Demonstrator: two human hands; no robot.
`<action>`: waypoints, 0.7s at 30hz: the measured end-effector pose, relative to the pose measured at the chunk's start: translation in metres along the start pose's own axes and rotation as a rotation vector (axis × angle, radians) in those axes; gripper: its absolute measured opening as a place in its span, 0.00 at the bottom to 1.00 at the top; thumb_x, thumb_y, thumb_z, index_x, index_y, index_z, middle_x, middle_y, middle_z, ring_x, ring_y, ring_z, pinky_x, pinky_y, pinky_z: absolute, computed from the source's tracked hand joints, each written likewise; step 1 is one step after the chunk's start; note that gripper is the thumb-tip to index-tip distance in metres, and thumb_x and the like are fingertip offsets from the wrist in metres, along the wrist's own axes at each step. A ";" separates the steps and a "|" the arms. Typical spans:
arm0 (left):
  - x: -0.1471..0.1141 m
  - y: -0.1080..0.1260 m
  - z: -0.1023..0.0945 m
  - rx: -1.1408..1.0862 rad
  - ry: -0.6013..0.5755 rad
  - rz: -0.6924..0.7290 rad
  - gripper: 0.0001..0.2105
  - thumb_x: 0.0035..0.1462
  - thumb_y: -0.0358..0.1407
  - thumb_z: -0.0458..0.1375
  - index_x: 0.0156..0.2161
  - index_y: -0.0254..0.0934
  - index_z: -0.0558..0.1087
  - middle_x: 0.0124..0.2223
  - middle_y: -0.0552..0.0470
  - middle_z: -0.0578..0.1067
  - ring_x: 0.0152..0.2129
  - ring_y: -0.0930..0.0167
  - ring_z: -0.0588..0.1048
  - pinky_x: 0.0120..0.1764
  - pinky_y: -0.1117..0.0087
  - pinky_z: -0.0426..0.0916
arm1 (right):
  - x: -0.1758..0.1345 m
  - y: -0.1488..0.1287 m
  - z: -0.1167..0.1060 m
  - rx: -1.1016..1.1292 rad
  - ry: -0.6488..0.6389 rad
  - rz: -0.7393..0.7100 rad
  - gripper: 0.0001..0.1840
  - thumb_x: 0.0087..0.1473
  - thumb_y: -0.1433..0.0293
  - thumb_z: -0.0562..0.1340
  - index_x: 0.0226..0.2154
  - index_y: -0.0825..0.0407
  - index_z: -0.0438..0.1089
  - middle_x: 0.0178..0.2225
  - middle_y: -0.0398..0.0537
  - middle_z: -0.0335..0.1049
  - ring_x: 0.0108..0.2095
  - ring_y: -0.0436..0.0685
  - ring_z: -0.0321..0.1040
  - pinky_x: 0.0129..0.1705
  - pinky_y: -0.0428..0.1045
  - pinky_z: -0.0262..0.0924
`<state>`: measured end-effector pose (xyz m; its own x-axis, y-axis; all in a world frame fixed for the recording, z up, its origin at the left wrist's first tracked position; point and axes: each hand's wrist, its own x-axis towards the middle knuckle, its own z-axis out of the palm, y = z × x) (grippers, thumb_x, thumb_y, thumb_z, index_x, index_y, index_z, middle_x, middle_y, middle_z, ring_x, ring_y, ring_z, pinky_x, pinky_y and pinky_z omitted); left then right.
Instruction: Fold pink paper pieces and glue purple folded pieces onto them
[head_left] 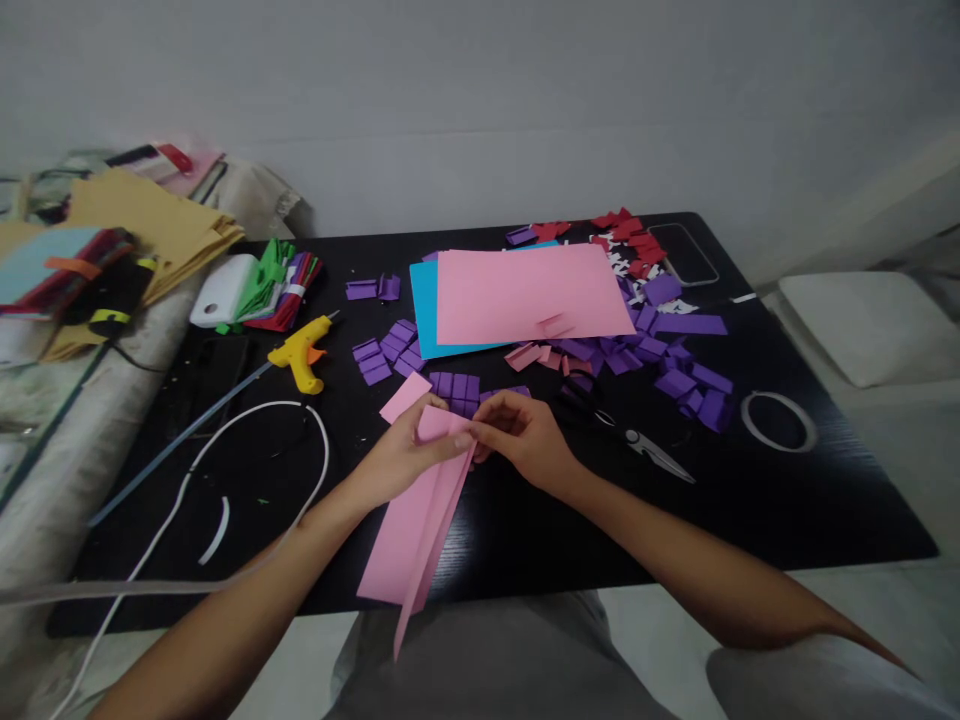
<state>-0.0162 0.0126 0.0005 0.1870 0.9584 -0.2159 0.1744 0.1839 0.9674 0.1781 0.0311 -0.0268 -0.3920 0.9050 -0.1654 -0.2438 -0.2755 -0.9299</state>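
Fingertips of the left hand (401, 452) and right hand (525, 440) are pinched closed on the top edge of a pink paper strip (416, 520), laid near the table's (750, 520) front edge. One lengthwise fold is formed; further creasing remains. Purple folded pieces (660, 360) are already piled beyond.

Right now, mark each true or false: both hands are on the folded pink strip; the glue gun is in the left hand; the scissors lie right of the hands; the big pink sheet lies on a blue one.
1. Both the left hand and right hand pinch the folded pink strip: true.
2. The left hand holds the glue gun: false, it lies on the table.
3. The scissors lie right of the hands: true.
4. The big pink sheet lies on a blue sheet: true.
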 end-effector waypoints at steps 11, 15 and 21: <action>0.005 -0.007 -0.012 -0.065 -0.093 -0.096 0.14 0.55 0.45 0.70 0.38 0.34 0.80 0.39 0.49 0.82 0.34 0.67 0.78 0.41 0.68 0.71 | 0.002 -0.001 -0.002 0.025 0.039 -0.040 0.17 0.46 0.59 0.78 0.33 0.53 0.78 0.26 0.41 0.78 0.24 0.50 0.77 0.30 0.46 0.77; 0.005 -0.008 -0.015 -0.056 -0.077 -0.110 0.14 0.54 0.44 0.71 0.37 0.35 0.81 0.37 0.50 0.81 0.32 0.69 0.77 0.38 0.70 0.71 | 0.001 -0.002 -0.002 0.022 0.039 -0.046 0.17 0.45 0.60 0.79 0.34 0.52 0.80 0.26 0.42 0.79 0.25 0.50 0.78 0.31 0.47 0.78; 0.006 -0.006 -0.016 -0.064 -0.146 -0.119 0.12 0.55 0.44 0.71 0.38 0.37 0.84 0.37 0.50 0.83 0.34 0.69 0.79 0.42 0.70 0.70 | -0.002 -0.001 0.001 0.011 0.019 -0.047 0.15 0.45 0.62 0.79 0.33 0.53 0.82 0.26 0.43 0.80 0.26 0.51 0.78 0.34 0.47 0.78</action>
<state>-0.0315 0.0203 -0.0047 0.3077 0.8881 -0.3415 0.1431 0.3116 0.9394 0.1782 0.0296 -0.0252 -0.3628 0.9231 -0.1275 -0.2712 -0.2354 -0.9333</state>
